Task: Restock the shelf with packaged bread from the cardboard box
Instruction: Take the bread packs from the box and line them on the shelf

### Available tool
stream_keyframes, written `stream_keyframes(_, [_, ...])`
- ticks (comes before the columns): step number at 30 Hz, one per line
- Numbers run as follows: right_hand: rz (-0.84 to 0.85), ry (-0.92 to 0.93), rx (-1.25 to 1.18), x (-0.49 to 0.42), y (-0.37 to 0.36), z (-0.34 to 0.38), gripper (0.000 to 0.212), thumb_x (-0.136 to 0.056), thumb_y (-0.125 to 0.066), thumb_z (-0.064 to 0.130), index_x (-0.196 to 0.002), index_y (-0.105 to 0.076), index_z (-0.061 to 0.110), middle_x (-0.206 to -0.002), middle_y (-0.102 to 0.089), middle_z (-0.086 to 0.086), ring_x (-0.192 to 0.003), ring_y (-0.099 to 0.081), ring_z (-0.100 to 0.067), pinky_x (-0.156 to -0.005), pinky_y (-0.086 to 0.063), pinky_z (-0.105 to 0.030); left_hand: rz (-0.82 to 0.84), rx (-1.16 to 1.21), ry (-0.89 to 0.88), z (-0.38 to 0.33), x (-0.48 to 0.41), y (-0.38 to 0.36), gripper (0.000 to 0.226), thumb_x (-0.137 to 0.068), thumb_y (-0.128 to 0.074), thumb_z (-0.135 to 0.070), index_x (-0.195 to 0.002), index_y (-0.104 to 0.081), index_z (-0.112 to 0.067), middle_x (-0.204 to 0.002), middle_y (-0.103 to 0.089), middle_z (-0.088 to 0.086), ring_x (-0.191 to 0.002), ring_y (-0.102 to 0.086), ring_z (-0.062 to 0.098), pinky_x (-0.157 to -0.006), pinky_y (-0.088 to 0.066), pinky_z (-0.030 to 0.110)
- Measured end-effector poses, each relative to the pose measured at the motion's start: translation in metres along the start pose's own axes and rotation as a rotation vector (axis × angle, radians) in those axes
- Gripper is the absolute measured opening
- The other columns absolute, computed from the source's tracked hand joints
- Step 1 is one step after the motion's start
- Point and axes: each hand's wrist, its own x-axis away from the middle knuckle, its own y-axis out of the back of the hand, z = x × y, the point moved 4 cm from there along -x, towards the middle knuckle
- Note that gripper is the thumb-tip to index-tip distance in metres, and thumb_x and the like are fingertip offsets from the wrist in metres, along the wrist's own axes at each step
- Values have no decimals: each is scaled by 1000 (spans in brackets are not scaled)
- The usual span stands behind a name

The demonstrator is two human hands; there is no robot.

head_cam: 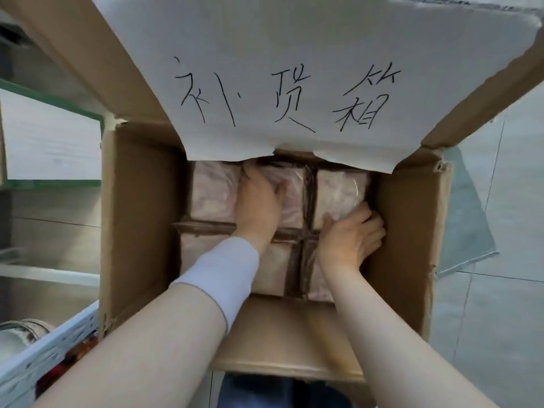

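Note:
An open cardboard box (138, 207) fills the middle of the view, with several clear-wrapped bread packs packed in rows inside. My left hand (259, 201) reaches down onto the far middle bread pack (291, 189), its fingers curled over the wrapper. My right hand (351, 234) grips the near right edge of the far right bread pack (338, 192), with fingers tucked between the pack and the box wall. The far flap carries a white paper sheet (294, 69) with handwriting, which hides the back of the packs.
A green-edged shelf (50, 136) with a white board stands at the left. A white perforated shelf rail (50, 346) runs along the lower left, with dark goods under it. Grey tiled floor (500, 319) lies to the right of the box.

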Motion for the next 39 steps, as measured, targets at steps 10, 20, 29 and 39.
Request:
stream_keyframes(10, [101,71,-82,4,45,-2,60,-77,-73,31,-126,-49,7,-123,-56,-15,-118,-48,-34,-99,-40,-40,-5,316,38,2,8,31,77,-67,-81,-12,-125,-31,-2,-130,-47,13,-123,-44,23,-91,-26,9])
stream_keyframes(20, [47,246,-414,63,135,-31,39,-70,-78,32,-103,-64,16,-86,-59,1,-103,-48,-24,-80,-37,-28,-23,422,-282,-21,121,104,38,-63,-80,0,-94,-59,-8,-106,-54,3,-92,-55,3,-76,-39,1])
stream_keyframes(29, [500,466,-587,196,233,-103,47,-62,-84,29,-102,-65,15,-96,-70,-7,-87,-69,-24,-79,-57,-40,-373,701,-179,11,350,250,36,-71,-76,-18,-92,-55,-38,-95,-63,-13,-92,-61,-1,-73,-51,16])
stream_keyframes(39, [881,967,-391,487,311,-94,52,-57,-76,42,-102,-65,20,-98,-72,-3,-88,-69,-20,-72,-55,-29,-924,847,-127,136,660,430,24,-72,-76,-18,-84,-61,-32,-78,-67,-18,-71,-60,-13,-65,-45,5])
